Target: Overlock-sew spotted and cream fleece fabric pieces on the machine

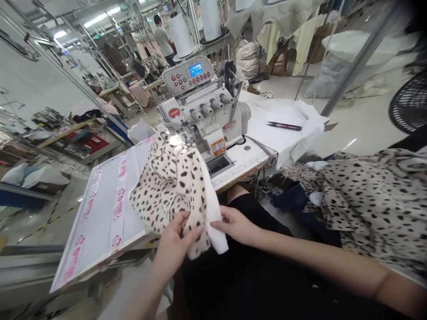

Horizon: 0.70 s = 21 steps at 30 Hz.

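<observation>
Spotted cloth [163,186] bunched at front of sewing machine [207,120], its upper end by the lit needle area, lower end hanging past the table edge above the person's dark-clothed lap. White strip [213,209] runs along its right edge; separate layer or underside, cannot tell. Right hand [238,224] nearly closed, thumb and forefinger pinching the strip's right edge. Left hand [178,235] half curled on the cloth, thumb apart from forefinger; any grip underneath, cannot tell. Left of the cloth, pink-printed board [103,195] shows out to its far edge, giving that side sideways room. Right side tighter: machine bed by the cloth, then white sheet [253,111] bearing snips [284,126]. Second spotted heap [376,200] beside the right forearm. Black fan [410,102] at far right.
</observation>
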{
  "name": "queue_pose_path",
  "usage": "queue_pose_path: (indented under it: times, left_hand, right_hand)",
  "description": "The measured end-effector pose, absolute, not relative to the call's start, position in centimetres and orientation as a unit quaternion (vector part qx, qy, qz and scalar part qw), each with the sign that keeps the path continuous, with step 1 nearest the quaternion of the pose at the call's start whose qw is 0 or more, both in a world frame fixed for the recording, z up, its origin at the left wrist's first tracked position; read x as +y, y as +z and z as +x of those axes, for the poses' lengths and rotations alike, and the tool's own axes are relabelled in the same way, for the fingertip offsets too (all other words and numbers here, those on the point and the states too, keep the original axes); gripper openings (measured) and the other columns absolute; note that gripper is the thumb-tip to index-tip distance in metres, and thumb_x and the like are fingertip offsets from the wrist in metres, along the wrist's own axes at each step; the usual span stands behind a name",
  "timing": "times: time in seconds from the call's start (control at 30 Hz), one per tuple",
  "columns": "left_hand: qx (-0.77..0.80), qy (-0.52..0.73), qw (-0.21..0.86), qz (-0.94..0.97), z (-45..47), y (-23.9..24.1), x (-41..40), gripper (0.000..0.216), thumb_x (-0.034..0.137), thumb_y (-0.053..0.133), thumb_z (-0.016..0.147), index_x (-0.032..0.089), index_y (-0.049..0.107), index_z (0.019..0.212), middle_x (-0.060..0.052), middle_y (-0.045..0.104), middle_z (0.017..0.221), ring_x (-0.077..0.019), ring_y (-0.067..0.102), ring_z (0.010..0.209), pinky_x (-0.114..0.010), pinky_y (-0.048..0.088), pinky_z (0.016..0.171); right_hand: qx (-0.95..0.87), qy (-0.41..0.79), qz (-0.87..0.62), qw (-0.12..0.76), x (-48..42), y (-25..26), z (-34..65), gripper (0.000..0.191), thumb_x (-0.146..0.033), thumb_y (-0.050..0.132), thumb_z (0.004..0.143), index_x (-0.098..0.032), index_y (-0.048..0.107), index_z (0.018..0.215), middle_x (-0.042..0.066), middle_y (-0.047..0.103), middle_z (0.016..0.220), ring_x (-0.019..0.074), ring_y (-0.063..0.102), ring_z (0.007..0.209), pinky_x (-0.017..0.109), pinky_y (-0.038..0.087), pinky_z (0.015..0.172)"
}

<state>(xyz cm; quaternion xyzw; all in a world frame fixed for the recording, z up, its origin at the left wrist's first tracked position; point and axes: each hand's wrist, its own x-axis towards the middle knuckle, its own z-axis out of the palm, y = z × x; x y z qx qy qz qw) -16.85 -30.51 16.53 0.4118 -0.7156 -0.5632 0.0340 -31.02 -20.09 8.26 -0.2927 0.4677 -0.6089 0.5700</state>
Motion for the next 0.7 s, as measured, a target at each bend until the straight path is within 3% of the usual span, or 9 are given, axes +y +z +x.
queue_pose_path:
  times: [0.1, 0.2, 0.27, 0.37, 0.5, 0.7]
  left_hand:
    - [-0.729, -0.536, 0.145, 0.401, -16.5, 15.9, -29.0, 0.032, 0.038, 0.058, 0.077, 0.017, 0.05, 0.098, -0.004, 0.061, 0.086, -0.0151, 0.059, 0.079, -0.027, 0.049, 0.071]
    - [-0.875, -0.278, 0.291, 0.269, -16.3, 16.3, -27.4, 0.012, 0.019, 0.061, 0.075, 0.017, 0.051, 0.081, 0.001, 0.056, 0.077, -0.0092, 0.054, 0.07, -0.019, 0.045, 0.067]
    - [-0.926, -0.168, 0.298, 0.163, -16.4, 16.5, -26.5, 0.015, 0.01, 0.06, 0.074, 0.017, 0.052, 0.084, 0.0, 0.055, 0.076, -0.0079, 0.053, 0.07, -0.018, 0.044, 0.066]
    - [-0.94, -0.174, 0.272, 0.112, -16.6, 16.2, -25.4, 0.02, 0.006, 0.057, 0.075, 0.016, 0.052, 0.092, -0.003, 0.056, 0.084, -0.0098, 0.055, 0.078, -0.02, 0.045, 0.071]
    - [-0.916, -0.228, 0.308, 0.114, -16.6, 15.6, -24.5, 0.02, 0.003, 0.057, 0.074, 0.016, 0.053, 0.088, -0.004, 0.057, 0.086, -0.0118, 0.055, 0.082, -0.024, 0.047, 0.076]
    - [-0.939, -0.167, 0.296, 0.047, -16.7, 15.9, -23.6, 0.031, 0.0, 0.05, 0.077, 0.016, 0.054, 0.103, -0.006, 0.057, 0.087, -0.0131, 0.053, 0.081, -0.026, 0.046, 0.071]
  right_hand:
    - [0.455, -0.601, -0.277, 0.596, -18.4, 9.4, -31.3, 0.042, -0.04, 0.068, 0.067, -0.01, 0.055, 0.093, 0.004, 0.06, 0.084, 0.0148, 0.056, 0.076, 0.029, 0.045, 0.074]
    - [0.446, -0.589, -0.274, 0.616, -17.1, 10.8, -31.3, 0.041, -0.037, 0.071, 0.064, -0.01, 0.056, 0.09, 0.001, 0.058, 0.079, 0.0118, 0.053, 0.072, 0.025, 0.042, 0.07]
    - [0.423, -0.593, -0.272, 0.629, -16.3, 11.6, -31.2, 0.038, -0.035, 0.071, 0.065, -0.01, 0.057, 0.09, 0.001, 0.058, 0.079, 0.0111, 0.053, 0.072, 0.025, 0.042, 0.071]
    - [0.412, -0.607, -0.277, 0.621, -15.4, 12.3, -30.9, 0.033, -0.034, 0.068, 0.07, -0.01, 0.057, 0.09, 0.001, 0.059, 0.08, 0.0108, 0.053, 0.075, 0.025, 0.042, 0.074]
    - [0.429, -0.619, -0.277, 0.597, -14.4, 12.7, -30.7, 0.032, -0.034, 0.068, 0.069, -0.01, 0.057, 0.087, 0.001, 0.058, 0.081, 0.0105, 0.054, 0.075, 0.025, 0.044, 0.074]
    - [0.474, -0.577, -0.293, 0.597, -13.0, 13.5, -30.6, 0.038, -0.045, 0.066, 0.068, -0.011, 0.055, 0.078, -0.001, 0.055, 0.062, 0.007, 0.052, 0.053, 0.019, 0.045, 0.051]
